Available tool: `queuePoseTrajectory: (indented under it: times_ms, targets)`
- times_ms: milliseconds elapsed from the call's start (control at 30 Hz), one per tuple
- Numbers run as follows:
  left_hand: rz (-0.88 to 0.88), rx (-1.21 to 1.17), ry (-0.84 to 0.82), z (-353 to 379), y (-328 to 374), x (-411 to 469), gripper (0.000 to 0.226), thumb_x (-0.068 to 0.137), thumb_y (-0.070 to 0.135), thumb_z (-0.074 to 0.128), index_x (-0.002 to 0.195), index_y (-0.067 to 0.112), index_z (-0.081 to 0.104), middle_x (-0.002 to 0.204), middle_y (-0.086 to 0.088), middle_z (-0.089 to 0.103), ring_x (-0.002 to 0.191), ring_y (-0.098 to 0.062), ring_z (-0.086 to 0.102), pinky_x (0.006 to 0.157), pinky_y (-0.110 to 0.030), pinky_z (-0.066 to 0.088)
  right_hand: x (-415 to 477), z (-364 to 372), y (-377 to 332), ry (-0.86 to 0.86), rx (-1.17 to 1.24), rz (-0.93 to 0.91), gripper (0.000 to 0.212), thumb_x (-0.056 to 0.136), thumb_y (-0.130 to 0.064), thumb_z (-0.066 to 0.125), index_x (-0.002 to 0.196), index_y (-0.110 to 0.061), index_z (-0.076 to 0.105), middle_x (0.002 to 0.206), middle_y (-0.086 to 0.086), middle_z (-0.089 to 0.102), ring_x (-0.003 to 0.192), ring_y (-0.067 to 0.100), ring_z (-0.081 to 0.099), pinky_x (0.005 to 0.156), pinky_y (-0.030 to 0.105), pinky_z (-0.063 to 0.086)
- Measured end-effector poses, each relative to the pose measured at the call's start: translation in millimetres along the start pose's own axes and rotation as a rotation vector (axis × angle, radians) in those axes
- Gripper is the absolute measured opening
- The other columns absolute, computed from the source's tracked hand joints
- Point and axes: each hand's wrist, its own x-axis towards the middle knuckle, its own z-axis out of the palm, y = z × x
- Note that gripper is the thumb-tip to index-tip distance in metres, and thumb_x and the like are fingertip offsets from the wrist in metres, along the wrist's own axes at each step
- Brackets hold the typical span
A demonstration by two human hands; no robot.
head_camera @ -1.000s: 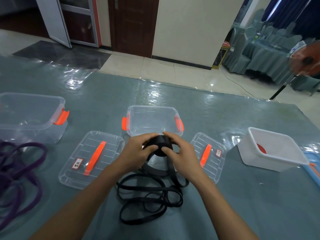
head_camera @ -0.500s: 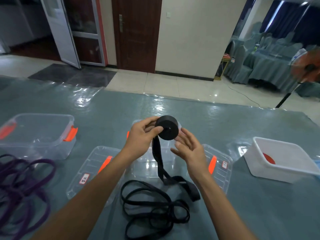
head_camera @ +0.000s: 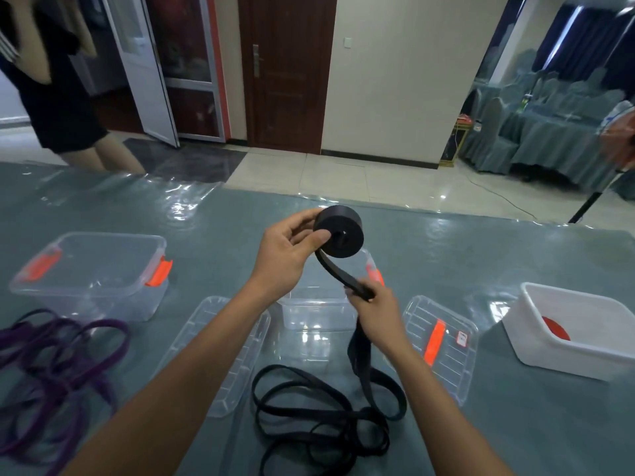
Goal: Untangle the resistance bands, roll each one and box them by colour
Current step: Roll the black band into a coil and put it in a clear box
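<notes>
My left hand (head_camera: 287, 254) holds a partly rolled black resistance band (head_camera: 338, 235) in the air, thumb on the face of the roll. The band's loose tail runs down from the roll into my right hand (head_camera: 372, 310), which grips it a little below. The rest of the black band lies in tangled loops (head_camera: 323, 417) on the table near me. A clear box with orange clips (head_camera: 318, 314) stands open behind my hands. Tangled purple bands (head_camera: 55, 365) lie at the left. A white tub (head_camera: 577, 338) at the right holds a red roll (head_camera: 556, 329).
A second clear box (head_camera: 92, 273) stands open at the left. Two clear lids (head_camera: 226, 352) (head_camera: 443, 345) with orange strips lie flat either side of the middle box. A person in dark clothes (head_camera: 51, 91) stands beyond the table's far left edge.
My left hand has raised the black roll higher. My right hand left the roll and moved down the tail, closing round it. The view tilted up and a person came into sight.
</notes>
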Motion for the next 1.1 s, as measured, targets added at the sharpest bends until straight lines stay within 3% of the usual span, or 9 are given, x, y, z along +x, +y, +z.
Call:
queuePoseTrajectory:
  times_ms: [167,300,400,467,600,700,833,933,1100]
  targets:
    - [0.011,-0.015,0.029,-9,-6,-4,0.035,0.093,-0.001,0.065,0.113,0.029,0.068,0.103,0.019,0.076,0.100,-0.002,0.071,0.088,-0.015,0.053,6,-27,-10,0.134,-0.068,-0.106,0.023,0.088,-0.015,0.072,0.082,-0.036,0.066,0.079,-0.012,0.065,0.073,-0.001,0.057,0.063,0.007,0.041]
    - [-0.017,-0.009,0.011,-7,-21,-7,0.034,0.092,0.001,0.068,0.114,0.028,0.068,0.104,0.017,0.077,0.101,-0.004,0.071,0.091,-0.018,0.052,-11,-10,12,-0.119,-0.250,-0.063,0.015,0.087,-0.021,0.074,0.081,-0.026,0.061,0.066,-0.015,0.057,0.063,-0.001,0.051,0.057,0.011,0.039]
    - [-0.075,0.044,-0.021,-9,-39,-14,0.036,0.091,0.005,0.071,0.116,0.031,0.066,0.104,0.022,0.075,0.103,0.000,0.070,0.090,-0.013,0.051,-24,-1,21,-0.275,-0.250,0.001,0.037,0.084,-0.025,0.079,0.118,-0.032,0.064,0.103,-0.017,0.067,0.098,0.001,0.061,0.086,0.013,0.045]
    - [-0.111,0.088,-0.062,-13,-50,-20,0.035,0.090,0.009,0.071,0.117,0.032,0.066,0.106,0.022,0.075,0.106,0.000,0.069,0.090,-0.012,0.050,-28,0,18,-0.248,-0.237,-0.010,0.057,0.085,-0.030,0.079,0.137,-0.030,0.056,0.123,-0.017,0.063,0.115,-0.001,0.057,0.100,0.021,0.042]
    - [-0.131,0.287,-0.222,-23,-63,-35,0.033,0.089,0.023,0.069,0.114,0.045,0.065,0.111,0.022,0.072,0.109,-0.001,0.067,0.093,-0.013,0.048,-29,-3,-8,-0.116,-0.018,-0.075,0.055,0.090,-0.027,0.074,0.140,-0.032,0.053,0.126,-0.034,0.057,0.118,-0.003,0.057,0.097,0.025,0.049]
    - [-0.084,0.457,-0.385,-24,-67,-44,0.031,0.091,0.024,0.066,0.120,0.035,0.065,0.111,0.018,0.070,0.106,0.000,0.064,0.092,-0.013,0.047,-31,-4,-24,-0.146,-0.054,-0.151,0.053,0.089,-0.020,0.075,0.138,-0.028,0.056,0.114,-0.057,0.047,0.110,-0.007,0.061,0.090,0.024,0.055]
    - [-0.060,0.517,-0.447,-22,-71,-53,0.034,0.093,0.015,0.069,0.126,0.022,0.066,0.115,0.013,0.069,0.107,0.001,0.062,0.092,-0.015,0.046,-30,-2,-25,-0.162,-0.134,-0.188,0.040,0.085,-0.009,0.075,0.121,-0.024,0.069,0.110,-0.020,0.070,0.105,-0.003,0.063,0.086,0.033,0.056]
    - [-0.083,0.452,-0.364,-22,-73,-60,0.035,0.091,0.017,0.073,0.124,0.023,0.067,0.115,0.013,0.071,0.108,-0.001,0.065,0.096,-0.019,0.049,-31,-2,-18,-0.126,-0.040,-0.125,0.037,0.081,-0.004,0.076,0.115,-0.019,0.072,0.110,-0.010,0.074,0.108,0.005,0.066,0.094,0.037,0.055]
    - [-0.190,0.236,-0.214,-23,-73,-71,0.035,0.082,0.030,0.077,0.114,0.042,0.070,0.112,0.011,0.075,0.111,-0.010,0.070,0.103,-0.033,0.052,-34,-2,-13,-0.091,0.452,0.098,0.037,0.084,0.008,0.071,0.116,-0.010,0.069,0.107,0.006,0.077,0.106,0.026,0.072,0.086,0.039,0.061]
